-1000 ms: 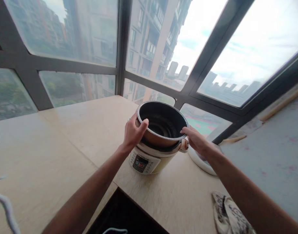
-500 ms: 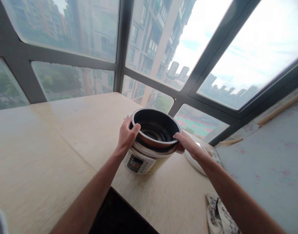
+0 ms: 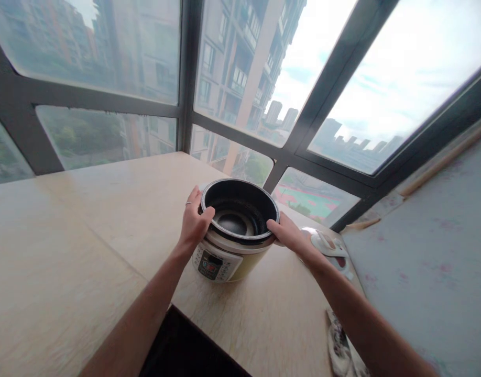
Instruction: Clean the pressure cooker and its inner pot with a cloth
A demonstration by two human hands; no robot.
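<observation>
A black inner pot [image 3: 240, 201] sits nearly level inside the round body of a cream electric cooker [image 3: 244, 264], its rim just above the cooker's edge. My left hand [image 3: 195, 217] grips the pot's left rim, thumb on top and fingers around the outside; a ring shows on one finger. Opposite it, my right hand [image 3: 290, 233] pinches the right rim between thumb and fingers. The cooker's control panel [image 3: 215, 265] faces the front left.
A white lid [image 3: 329, 246] lies right of the cooker, partly behind my right arm. A patterned cloth [image 3: 338, 343] rests at the lower right. The pale counter [image 3: 87, 262] has a dark opening [image 3: 189, 348] at its front edge. Windows rise behind.
Both hands have lowered the inner pot deeper into the cooker, so less of its outer wall shows. The view has shifted slightly, and more of the lid is visible.
</observation>
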